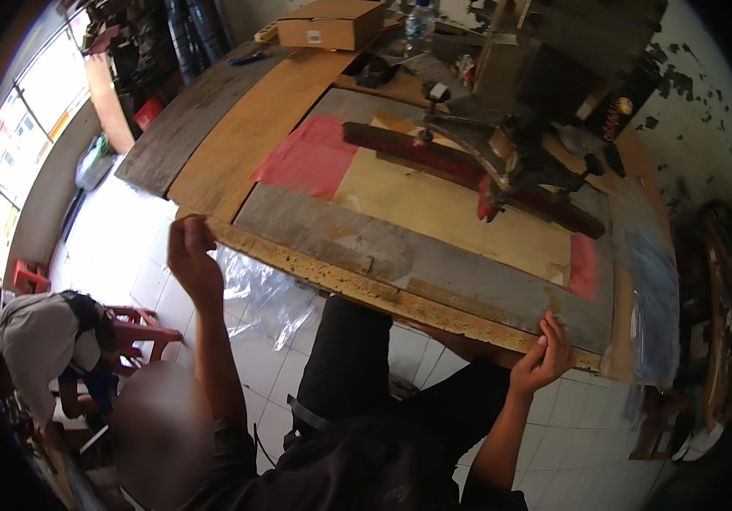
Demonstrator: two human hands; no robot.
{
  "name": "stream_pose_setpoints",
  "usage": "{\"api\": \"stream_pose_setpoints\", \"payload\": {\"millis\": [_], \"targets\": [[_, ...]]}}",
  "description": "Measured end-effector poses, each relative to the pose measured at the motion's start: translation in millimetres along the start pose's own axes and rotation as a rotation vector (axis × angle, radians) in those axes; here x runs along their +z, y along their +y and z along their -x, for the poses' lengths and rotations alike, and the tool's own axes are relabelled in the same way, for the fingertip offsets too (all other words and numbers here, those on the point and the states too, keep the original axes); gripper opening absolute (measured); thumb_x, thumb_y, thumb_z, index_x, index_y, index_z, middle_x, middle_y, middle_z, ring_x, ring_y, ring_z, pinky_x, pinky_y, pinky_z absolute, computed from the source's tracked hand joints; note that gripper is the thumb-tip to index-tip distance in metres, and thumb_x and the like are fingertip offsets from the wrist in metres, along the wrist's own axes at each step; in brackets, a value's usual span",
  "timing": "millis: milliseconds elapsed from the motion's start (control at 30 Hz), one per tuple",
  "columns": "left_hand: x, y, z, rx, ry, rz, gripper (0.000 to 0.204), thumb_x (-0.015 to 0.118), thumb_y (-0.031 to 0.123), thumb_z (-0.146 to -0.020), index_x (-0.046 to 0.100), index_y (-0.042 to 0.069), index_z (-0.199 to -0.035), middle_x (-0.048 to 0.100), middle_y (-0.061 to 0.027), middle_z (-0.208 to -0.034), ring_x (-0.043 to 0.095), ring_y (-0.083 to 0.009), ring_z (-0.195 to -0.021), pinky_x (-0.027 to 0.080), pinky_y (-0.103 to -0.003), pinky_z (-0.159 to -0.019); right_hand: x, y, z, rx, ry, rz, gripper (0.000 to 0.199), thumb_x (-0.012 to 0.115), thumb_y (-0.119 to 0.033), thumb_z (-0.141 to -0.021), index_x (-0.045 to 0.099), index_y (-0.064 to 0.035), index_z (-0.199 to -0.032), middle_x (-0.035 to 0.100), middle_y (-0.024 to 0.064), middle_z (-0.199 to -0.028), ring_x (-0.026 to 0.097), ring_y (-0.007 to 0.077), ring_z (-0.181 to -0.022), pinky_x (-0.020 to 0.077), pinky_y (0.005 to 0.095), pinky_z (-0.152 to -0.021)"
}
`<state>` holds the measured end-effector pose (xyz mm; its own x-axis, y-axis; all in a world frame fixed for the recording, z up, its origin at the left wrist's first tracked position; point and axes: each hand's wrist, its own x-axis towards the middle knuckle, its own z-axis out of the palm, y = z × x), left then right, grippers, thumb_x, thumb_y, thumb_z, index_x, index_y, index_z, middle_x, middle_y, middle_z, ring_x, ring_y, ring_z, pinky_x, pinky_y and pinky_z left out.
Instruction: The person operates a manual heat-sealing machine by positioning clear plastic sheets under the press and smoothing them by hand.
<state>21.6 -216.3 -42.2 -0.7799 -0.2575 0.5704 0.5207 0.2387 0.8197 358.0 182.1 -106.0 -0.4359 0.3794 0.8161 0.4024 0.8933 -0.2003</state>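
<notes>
My left hand [193, 258] is raised at the left front corner of a worktable, its fingers bent inward. Whether anything is between those fingers is hidden. Near the right end of the table's worn front edge [374, 287] is my right hand [543, 355], palm turned up and fingers loosely extended, with nothing visible in it. Between and beyond both hands lies a grey board [298, 228] with a pale yellow panel [417, 209] and red patches [311, 155] at its ends. A dark bar [460, 162] on a metal bracket [511, 153] spans the panel.
A cardboard box [332, 27] and a clear bottle [420, 30] stand at the back. Clear plastic sheeting [264, 294] hangs below the front edge; more film [654, 298] covers the right side. At lower left, another person in a cap [47, 341] is near a red stool [149, 328].
</notes>
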Motion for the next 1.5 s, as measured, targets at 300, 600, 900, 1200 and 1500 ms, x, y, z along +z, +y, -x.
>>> {"api": "stream_pose_setpoints", "payload": {"millis": [300,600,900,1200,1500], "targets": [[143.5,108.2,93.3,0.680,-1.036,0.186,0.034,0.088,0.025,-0.083,0.076,0.010,-0.112,0.075,-0.0082,-0.108,0.072,-0.0285,-0.101,0.055,-0.042,-0.088,-4.9,-8.3,-8.2,0.103,-0.061,-0.055,0.020,0.060,-0.017,-0.105,0.076,-0.0050,-0.105,0.081,0.0057,-0.121,0.073,0.0258,-0.115,0.0405,0.0408,-0.104],[172.4,114.6,120.3,0.630,-1.196,0.216,0.061,0.085,0.032,-0.082,0.068,0.008,-0.136,0.069,-0.0116,-0.129,0.066,-0.0323,-0.119,0.048,-0.046,-0.108,-6.3,-48.9,-112.0,-0.454,-0.557,-0.545,0.016,0.081,-0.020,-0.092,0.073,-0.0072,-0.091,0.071,0.0049,-0.088,0.066,0.0258,-0.079,0.0490,0.0389,-0.075],[164.3,101.0,118.5,0.551,-1.175,0.083,0.068,0.081,0.022,-0.082,0.060,-0.004,-0.142,0.073,-0.0186,-0.117,0.070,-0.0357,-0.111,0.052,-0.047,-0.102,78.7,-62.1,-157.0,-0.969,-0.488,-0.686,0.034,0.071,-0.033,-0.102,0.058,-0.0100,-0.080,0.056,0.0045,-0.075,0.059,0.0229,-0.070,0.0466,0.0355,-0.067],[239.9,129.7,58.6,1.189,-1.334,0.263,0.030,0.084,0.033,-0.077,0.065,0.010,-0.083,0.061,-0.0040,-0.068,0.067,-0.0234,-0.063,0.052,-0.036,-0.063,67.2,-43.0,-153.0,-0.847,-0.368,-0.775,0.024,0.072,-0.031,-0.100,0.069,-0.0078,-0.098,0.061,0.0024,-0.080,0.062,0.0207,-0.072,0.0475,0.0343,-0.068],[232.8,118.9,53.0,1.216,-0.993,0.403,0.039,0.087,0.035,-0.083,0.074,0.006,-0.106,0.074,-0.0011,-0.083,0.072,-0.0174,-0.069,0.055,-0.031,-0.065,64.9,-43.8,-154.0,-0.687,-0.410,-0.957,0.030,0.073,-0.030,-0.099,0.074,-0.0055,-0.116,0.071,0.0060,-0.089,0.068,0.0243,-0.074,0.0548,0.0376,-0.069]]}}
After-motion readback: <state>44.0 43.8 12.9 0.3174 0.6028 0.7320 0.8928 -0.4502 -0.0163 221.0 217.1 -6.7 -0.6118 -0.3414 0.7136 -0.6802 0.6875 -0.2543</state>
